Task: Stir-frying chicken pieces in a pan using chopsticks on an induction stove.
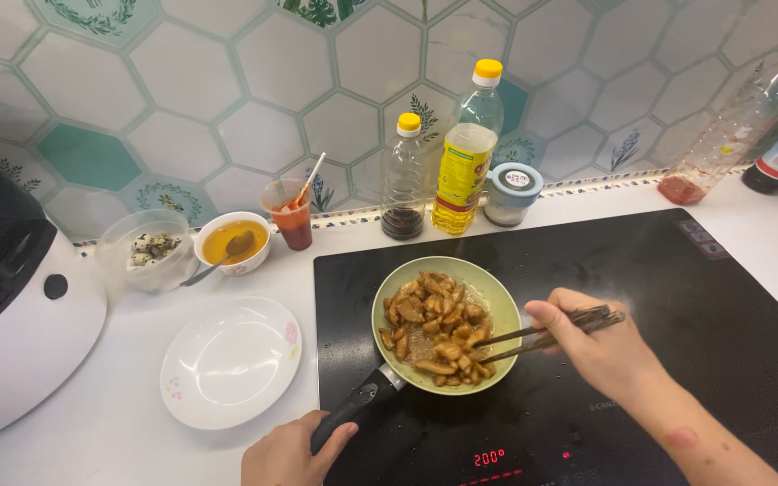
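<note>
Gripping chopsticks, right hand; left hand clasps pan handle

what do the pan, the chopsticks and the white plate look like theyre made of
Pan: likely metal with a matte pale green coating; black handle, probably plastic, in the left hand.
Chopsticks in the right hand: dark, probably wood.
Plate: glossy white, looks ceramic, small floral prints.

Open cooktop right of pan; bottles behind, plate left.
</note>
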